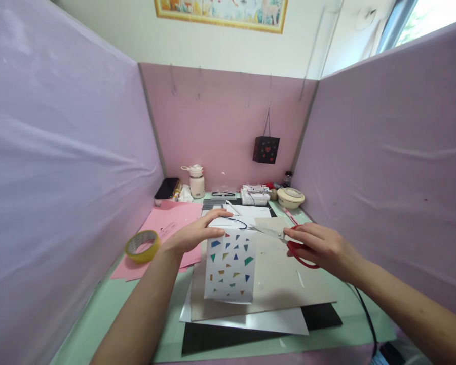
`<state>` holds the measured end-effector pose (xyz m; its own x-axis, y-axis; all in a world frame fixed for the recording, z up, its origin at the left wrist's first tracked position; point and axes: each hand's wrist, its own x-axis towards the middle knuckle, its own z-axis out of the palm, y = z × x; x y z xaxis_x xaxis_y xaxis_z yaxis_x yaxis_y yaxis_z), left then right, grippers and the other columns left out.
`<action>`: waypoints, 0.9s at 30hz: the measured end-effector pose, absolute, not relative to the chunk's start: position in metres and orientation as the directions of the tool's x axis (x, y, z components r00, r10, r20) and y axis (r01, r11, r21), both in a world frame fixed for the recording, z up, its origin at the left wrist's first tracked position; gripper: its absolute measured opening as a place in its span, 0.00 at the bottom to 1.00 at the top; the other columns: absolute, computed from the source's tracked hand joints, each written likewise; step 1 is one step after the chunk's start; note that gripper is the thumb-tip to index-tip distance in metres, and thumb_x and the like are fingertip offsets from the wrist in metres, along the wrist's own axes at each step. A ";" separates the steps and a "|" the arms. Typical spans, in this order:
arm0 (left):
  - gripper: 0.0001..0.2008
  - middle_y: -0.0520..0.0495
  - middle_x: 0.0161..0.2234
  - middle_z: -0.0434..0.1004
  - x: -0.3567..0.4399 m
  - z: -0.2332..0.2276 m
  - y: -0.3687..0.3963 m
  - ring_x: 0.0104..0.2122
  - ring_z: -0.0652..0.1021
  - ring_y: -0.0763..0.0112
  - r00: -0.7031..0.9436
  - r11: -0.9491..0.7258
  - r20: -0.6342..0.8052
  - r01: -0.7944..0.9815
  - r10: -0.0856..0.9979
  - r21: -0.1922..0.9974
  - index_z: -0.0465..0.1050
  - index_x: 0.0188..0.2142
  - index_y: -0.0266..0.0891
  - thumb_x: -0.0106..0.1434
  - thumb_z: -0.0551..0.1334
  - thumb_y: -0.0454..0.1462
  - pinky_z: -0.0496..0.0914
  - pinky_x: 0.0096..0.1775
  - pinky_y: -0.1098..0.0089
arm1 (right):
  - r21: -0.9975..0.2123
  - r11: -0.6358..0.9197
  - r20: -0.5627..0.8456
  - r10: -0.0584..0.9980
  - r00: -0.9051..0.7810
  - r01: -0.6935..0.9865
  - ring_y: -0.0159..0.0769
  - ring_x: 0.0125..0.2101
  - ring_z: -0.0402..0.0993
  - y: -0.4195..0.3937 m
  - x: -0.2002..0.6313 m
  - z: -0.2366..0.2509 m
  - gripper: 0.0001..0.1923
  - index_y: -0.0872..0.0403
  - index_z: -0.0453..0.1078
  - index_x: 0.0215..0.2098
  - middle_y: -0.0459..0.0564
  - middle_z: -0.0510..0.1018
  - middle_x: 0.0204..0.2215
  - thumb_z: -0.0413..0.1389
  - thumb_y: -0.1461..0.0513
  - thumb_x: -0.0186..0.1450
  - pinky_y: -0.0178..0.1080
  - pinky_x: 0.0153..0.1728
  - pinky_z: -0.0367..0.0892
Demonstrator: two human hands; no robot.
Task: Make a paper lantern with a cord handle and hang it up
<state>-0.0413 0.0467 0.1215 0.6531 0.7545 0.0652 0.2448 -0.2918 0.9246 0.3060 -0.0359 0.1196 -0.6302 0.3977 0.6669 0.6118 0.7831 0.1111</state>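
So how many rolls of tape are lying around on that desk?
2. A yellow tape roll lies on the pink paper left of the left hand; a cream tape roll sits at the back right. Others may hide in the clutter.

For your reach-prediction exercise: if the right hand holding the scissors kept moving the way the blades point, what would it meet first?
Probably the white paper box: the scissors in the right hand point left at its upper edge, though depth is unclear.

Green desk (110,304) crowded with craft supplies, walled by partitions.

From my feed: pink paper (167,225) at left w/ yellow tape roll (142,246) on its edge; black sheet (251,337) at front under white and grey card; bottle (196,181), black case (166,188), tape tin (291,197) along the back; cable (367,317) at right.
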 end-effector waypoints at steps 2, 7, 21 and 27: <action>0.26 0.50 0.66 0.56 -0.042 0.121 0.048 0.64 0.59 0.51 0.649 -0.278 0.064 0.232 0.758 0.932 0.66 0.58 0.51 0.60 0.63 0.48 0.59 0.61 0.54 | 0.032 0.770 0.716 0.426 -0.552 0.637 0.36 0.35 0.77 -0.036 0.307 0.119 0.16 0.50 0.68 0.52 0.51 0.80 0.37 0.59 0.65 0.66 0.38 0.37 0.73; 0.28 0.47 0.62 0.62 -0.045 0.119 0.051 0.59 0.66 0.51 0.603 -0.207 0.060 0.177 0.796 0.962 0.65 0.59 0.50 0.59 0.64 0.47 0.63 0.57 0.55 | -0.353 0.512 0.668 0.724 -0.172 0.783 0.35 0.28 0.76 -0.016 0.314 0.106 0.14 0.51 0.70 0.48 0.49 0.80 0.34 0.58 0.57 0.66 0.36 0.30 0.70; 0.23 0.41 0.46 0.81 -0.055 0.114 0.073 0.48 0.78 0.51 0.319 0.165 -0.042 -0.371 0.947 0.914 0.73 0.48 0.40 0.59 0.64 0.52 0.71 0.43 0.61 | -0.255 -0.013 0.209 0.976 0.069 0.967 0.44 0.39 0.75 0.090 0.293 0.006 0.11 0.59 0.75 0.37 0.61 0.80 0.37 0.52 0.62 0.66 0.38 0.37 0.61; 0.24 0.44 0.43 0.82 -0.058 0.117 0.074 0.45 0.80 0.54 0.249 0.209 -0.106 -0.436 0.963 0.876 0.72 0.50 0.42 0.58 0.65 0.50 0.72 0.42 0.61 | -0.221 -0.037 0.177 0.981 0.077 0.974 0.45 0.40 0.74 0.087 0.293 0.000 0.14 0.57 0.78 0.37 0.60 0.79 0.37 0.50 0.61 0.67 0.39 0.41 0.61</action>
<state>-0.0585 0.0744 0.1168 0.2486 0.9628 -0.1060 -0.4355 0.2088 0.8756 0.2927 0.0875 -0.0004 0.0773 0.9811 0.1773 0.9745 -0.0367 -0.2214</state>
